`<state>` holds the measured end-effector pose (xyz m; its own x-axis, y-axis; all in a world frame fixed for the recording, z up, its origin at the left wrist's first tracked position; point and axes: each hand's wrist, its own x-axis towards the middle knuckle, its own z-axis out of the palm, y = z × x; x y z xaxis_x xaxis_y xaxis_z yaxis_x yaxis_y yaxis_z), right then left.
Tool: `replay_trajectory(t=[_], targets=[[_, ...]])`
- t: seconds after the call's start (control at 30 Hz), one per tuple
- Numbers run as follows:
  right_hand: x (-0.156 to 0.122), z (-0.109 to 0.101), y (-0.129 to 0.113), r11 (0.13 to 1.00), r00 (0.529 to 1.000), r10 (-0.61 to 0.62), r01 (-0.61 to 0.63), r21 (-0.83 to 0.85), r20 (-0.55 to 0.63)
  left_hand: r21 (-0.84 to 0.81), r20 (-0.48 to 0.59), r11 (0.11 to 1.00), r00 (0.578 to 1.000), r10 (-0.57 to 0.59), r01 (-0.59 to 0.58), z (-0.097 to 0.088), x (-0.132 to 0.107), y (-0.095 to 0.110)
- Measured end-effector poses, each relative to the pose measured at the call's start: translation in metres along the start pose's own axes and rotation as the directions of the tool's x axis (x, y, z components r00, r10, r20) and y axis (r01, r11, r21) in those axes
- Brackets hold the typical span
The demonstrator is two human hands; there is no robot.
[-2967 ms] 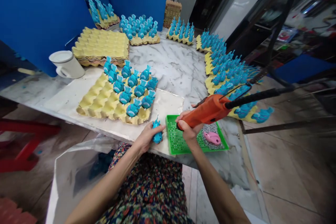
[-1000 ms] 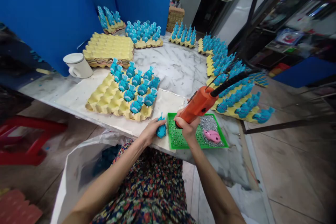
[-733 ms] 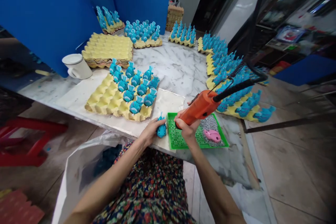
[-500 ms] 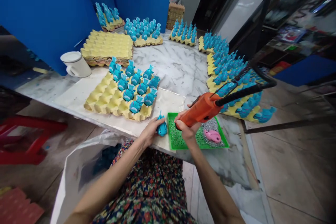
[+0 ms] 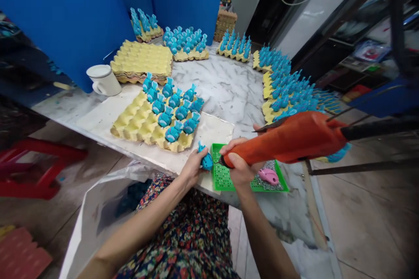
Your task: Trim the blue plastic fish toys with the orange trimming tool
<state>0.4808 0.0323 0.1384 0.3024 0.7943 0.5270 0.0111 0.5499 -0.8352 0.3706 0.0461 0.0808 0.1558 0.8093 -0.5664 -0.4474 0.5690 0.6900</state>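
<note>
My left hand point(image 5: 193, 168) grips a small blue plastic fish point(image 5: 207, 161) at the edge of a green perforated tray point(image 5: 220, 174). My right hand point(image 5: 241, 169) is wrapped around an orange electric hand tool point(image 5: 288, 144) with a black cord. The tool's narrow tip sits just beside the fish, with a very small gap or light contact. A pink plastic fish point(image 5: 268, 176) lies on a bed of metallic grey granules in the tray, to the right of my right hand.
A yellow egg tray point(image 5: 131, 118) of blue fish rests on a white board on the marble table point(image 5: 222, 89). More filled trays line the far side and right. Stacked yellow trays point(image 5: 140, 61) and a white mug point(image 5: 104, 80) stand behind. A white plastic bag point(image 5: 91, 222) hangs by my lap.
The orange tool has swung up and looks much larger, its tip now closer to the fish. The fish has shifted toward the green tray, and the view has moved slightly.
</note>
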Motion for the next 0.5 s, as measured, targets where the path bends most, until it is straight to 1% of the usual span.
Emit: replay_trajectory(t=[0.1, 0.17, 0.27, 0.37, 0.5], targets=[[0.0, 0.005, 0.001, 0.999, 0.998, -0.022, 0.02, 0.042, 0.062, -0.017, -0.025, 1.0, 1.0, 0.004, -0.004, 0.001, -0.001, 0.0], [0.001, 0.004, 0.006, 1.0, 0.999, -0.018, 0.017, 0.019, 0.038, -0.005, -0.018, 1.0, 1.0, 0.004, -0.004, -0.001, -0.002, 0.0], [0.003, -0.003, 0.018, 0.998, 0.999, 0.043, -0.044, -0.036, -0.023, 0.016, -0.009, 1.0, 1.0, -0.001, 0.002, -0.004, -0.002, -0.001], [0.003, -0.009, 0.03, 0.994, 0.996, 0.089, -0.09, -0.067, -0.029, 0.021, -0.004, 1.0, 1.0, -0.001, 0.001, -0.006, -0.001, -0.002], [0.001, -0.01, 0.039, 0.995, 0.995, 0.072, -0.077, -0.06, -0.067, 0.021, 0.024, 1.0, 1.0, 0.011, -0.012, -0.007, -0.001, -0.002]])
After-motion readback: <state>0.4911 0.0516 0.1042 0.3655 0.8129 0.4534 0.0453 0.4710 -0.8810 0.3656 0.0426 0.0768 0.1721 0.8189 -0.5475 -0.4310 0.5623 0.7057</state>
